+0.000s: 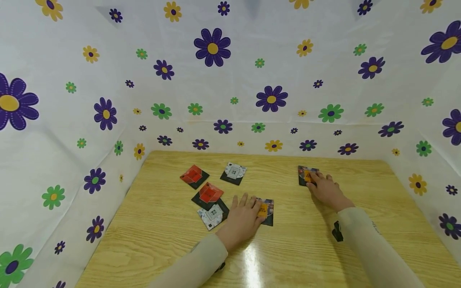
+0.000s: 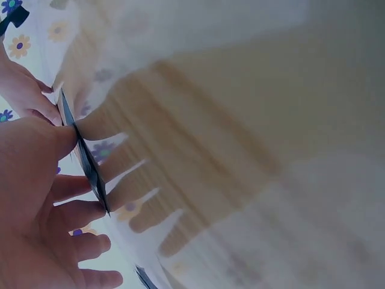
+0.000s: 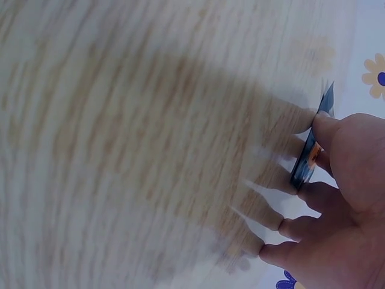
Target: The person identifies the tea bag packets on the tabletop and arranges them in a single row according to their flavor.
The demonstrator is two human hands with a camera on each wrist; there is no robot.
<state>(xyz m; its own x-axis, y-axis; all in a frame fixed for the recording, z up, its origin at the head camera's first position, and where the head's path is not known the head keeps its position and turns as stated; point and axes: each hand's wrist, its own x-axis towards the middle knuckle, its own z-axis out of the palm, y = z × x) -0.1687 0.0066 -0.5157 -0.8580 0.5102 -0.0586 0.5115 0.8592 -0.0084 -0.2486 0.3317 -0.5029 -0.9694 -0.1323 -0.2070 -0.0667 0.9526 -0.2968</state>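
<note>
Wooden table (image 1: pixel 158 244), flowered sheeting (image 1: pixel 234 82) behind — hands (image 1: pixel 242 219) (image 1: pixel 328 192) each seemingly pinching an orange-labelled packet (image 1: pixel 267 212) (image 1: pixel 303 175).

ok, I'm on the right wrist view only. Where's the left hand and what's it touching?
Observer: Head view has the left hand at an orange-labelled packet, touching its left side.

Operator: Any red-labelled ones outside my view?

Observer: Two, both lying left of that hand: one farther back, one nearer.

Operator: And between the farther red one and the packet at my right hand?

Observer: A white-and-black packet lies toward the back of the table, with no hand on it.
</note>
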